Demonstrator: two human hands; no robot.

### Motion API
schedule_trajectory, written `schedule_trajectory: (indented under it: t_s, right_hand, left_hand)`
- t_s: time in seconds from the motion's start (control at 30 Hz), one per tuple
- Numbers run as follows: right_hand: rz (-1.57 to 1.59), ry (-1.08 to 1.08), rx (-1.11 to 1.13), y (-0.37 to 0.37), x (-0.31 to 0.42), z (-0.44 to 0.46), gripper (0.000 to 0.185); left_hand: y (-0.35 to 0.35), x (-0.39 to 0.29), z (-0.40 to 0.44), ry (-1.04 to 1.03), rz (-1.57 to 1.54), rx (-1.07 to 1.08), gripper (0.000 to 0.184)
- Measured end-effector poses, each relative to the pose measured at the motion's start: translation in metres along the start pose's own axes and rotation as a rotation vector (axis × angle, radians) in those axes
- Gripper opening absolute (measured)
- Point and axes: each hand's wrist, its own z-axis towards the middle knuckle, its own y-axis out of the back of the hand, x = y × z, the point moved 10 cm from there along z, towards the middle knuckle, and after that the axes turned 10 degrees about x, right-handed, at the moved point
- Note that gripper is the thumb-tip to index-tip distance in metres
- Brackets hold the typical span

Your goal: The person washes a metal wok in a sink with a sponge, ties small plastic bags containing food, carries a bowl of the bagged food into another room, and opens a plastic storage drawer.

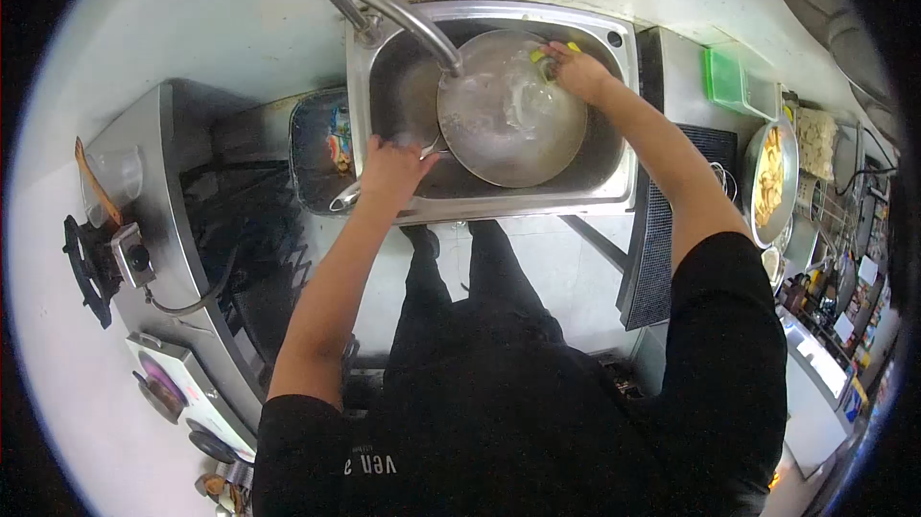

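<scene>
A large round pan point(480, 138) lies in the steel sink point(621, 193), with soapy, wet patches on its surface. My left hand point(391, 170) is closed around the pan's metal handle point(345, 198), at the sink's left front side. At the pan's upper right edge, my right hand point(576, 71) grips a yellow-green sponge point(538, 56), partly hidden by the fingers. The curved faucet point(408, 16) reaches over the pan's upper left edge.
Left of the sink stands a dark bin point(312, 157) with packaging inside. A steel table point(182, 200) and a gas burner point(91, 272) are farther left. On the right are a green container point(724, 82) and a pan of food point(770, 181).
</scene>
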Motion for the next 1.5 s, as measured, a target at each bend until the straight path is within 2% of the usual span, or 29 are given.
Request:
schedule_trajectory:
  t_s: [0.07, 0.17, 0.2, 0.23, 0.27, 0.3, 0.33, 0.4, 0.43, 0.47, 0.53, 0.57, 0.6, 0.67, 0.7, 0.77, 0.83, 0.87, 0.9, 0.93, 1.0, 1.03, 1.1, 1.13, 1.2, 1.23, 1.3, 1.43, 1.5]
  right_hand:
    - [0.000, -0.118, -0.213, 0.000, 0.011, -0.010, 0.024]
    - [0.458, -0.338, 0.237, -0.029, 0.072, -0.050, 0.022]
    - [0.703, -0.337, 0.241, -0.016, 0.097, -0.060, 0.022]
    - [0.959, -0.265, -0.246, -0.020, 0.129, -0.050, 0.022]
    - [1.085, -0.295, 0.042, -0.017, 0.153, -0.023, 0.025]
    - [1.111, -0.231, -0.063, 0.038, 0.154, -0.015, 0.029]
    - [1.451, -0.234, -0.025, 0.061, 0.150, 0.001, 0.029]
    - [1.707, -0.389, -0.686, 0.083, 0.098, 0.033, 0.038]
    - [2.011, -0.541, -0.601, 0.072, 0.071, 0.037, 0.038]
    - [2.400, -0.564, -0.724, 0.045, 0.047, 0.054, 0.031]
    - [3.156, -0.671, -1.322, -0.005, 0.004, 0.083, 0.024]
    - [3.167, -0.711, -1.609, -0.034, 0.000, 0.096, 0.026]
    - [2.570, -0.782, -1.523, -0.009, -0.006, 0.075, 0.028]
    - [2.143, -0.788, -1.136, 0.058, 0.037, 0.061, 0.030]
    - [2.275, -0.779, -0.871, 0.069, 0.065, 0.064, 0.030]
    - [2.061, -0.656, -1.058, 0.050, 0.062, 0.073, 0.028]
    - [2.450, -0.644, -1.361, 0.015, 0.030, 0.064, 0.025]
    - [3.086, -0.749, -1.410, -0.008, 0.020, 0.069, 0.023]
    - [3.121, -0.946, -1.590, -0.018, 0.000, 0.072, 0.023]
    - [2.962, -0.997, -1.459, -0.014, 0.006, 0.075, 0.023]
    - [2.403, -0.751, -0.787, 0.037, 0.047, 0.065, 0.028]
    - [2.353, -0.558, -0.547, 0.064, 0.077, 0.049, 0.032]
    - [2.922, -0.316, -0.551, 0.048, 0.118, 0.024, 0.035]
    - [2.910, -0.309, -0.543, 0.022, 0.108, 0.013, 0.035]
    - [1.598, -0.773, -0.738, -0.016, 0.045, -0.039, 0.039]
    - [1.597, -0.773, -0.740, -0.024, 0.053, -0.034, 0.039]
    - [0.976, -0.560, -0.701, 0.012, 0.084, -0.019, 0.045]
    - [1.024, -0.692, -0.612, -0.001, 0.046, 0.020, 0.048]
    - [0.972, -0.732, -0.613, 0.011, 0.044, 0.035, 0.044]
  left_hand:
    - [-0.006, 0.001, 0.002, 0.055, -0.029, 0.028, 0.044]
    - [-0.004, 0.004, 0.004, 0.109, -0.100, 0.032, 0.047]
    - [0.001, 0.003, 0.006, 0.111, -0.145, 0.012, 0.050]
    - [0.005, 0.001, 0.007, 0.104, -0.145, 0.000, 0.050]
    - [0.004, 0.002, 0.007, 0.098, -0.152, 0.026, 0.047]
    - [0.002, 0.002, 0.006, 0.093, -0.157, 0.057, 0.045]
    - [0.002, 0.001, 0.006, 0.085, -0.151, 0.057, 0.045]
    - [-0.007, 0.003, 0.009, 0.108, -0.159, 0.131, 0.044]
    - [-0.009, 0.003, 0.012, 0.106, -0.153, 0.129, 0.044]
    - [-0.010, 0.003, 0.012, 0.092, -0.144, 0.093, 0.045]
    - [-0.008, 0.003, 0.013, 0.077, -0.125, 0.061, 0.047]
    - [-0.007, 0.002, 0.014, 0.081, -0.134, 0.078, 0.046]
    - [-0.008, 0.002, 0.013, 0.079, -0.145, 0.099, 0.046]
    - [-0.007, 0.003, 0.016, 0.079, -0.127, 0.118, 0.044]
    - [-0.009, 0.003, 0.014, 0.084, -0.116, 0.145, 0.043]
    - [-0.009, 0.000, 0.013, 0.091, -0.120, 0.153, 0.043]
    - [-0.012, 0.002, 0.014, 0.116, -0.112, 0.166, 0.043]
    - [-0.013, 0.002, 0.016, 0.097, -0.139, 0.147, 0.044]
    - [-0.014, 0.002, 0.014, 0.079, -0.164, 0.130, 0.045]
    - [-0.017, 0.004, 0.010, 0.086, -0.161, 0.138, 0.045]
    - [-0.008, 0.001, 0.014, 0.051, -0.174, 0.053, 0.046]
    - [-0.006, 0.000, 0.012, 0.059, -0.184, 0.056, 0.046]
    - [0.004, -0.002, 0.009, 0.057, -0.186, 0.028, 0.046]
    - [0.003, 0.001, 0.008, 0.068, -0.195, 0.020, 0.046]
    - [0.002, -0.001, 0.008, 0.051, -0.199, -0.040, 0.046]
    - [0.003, -0.001, 0.009, 0.052, -0.199, -0.042, 0.046]
    - [0.003, 0.000, 0.008, 0.067, -0.182, -0.035, 0.047]
    - [-0.003, 0.011, 0.017, 0.086, -0.255, 0.068, 0.044]
    - [0.011, 0.037, 0.039, 0.079, -0.745, -0.206, 0.035]
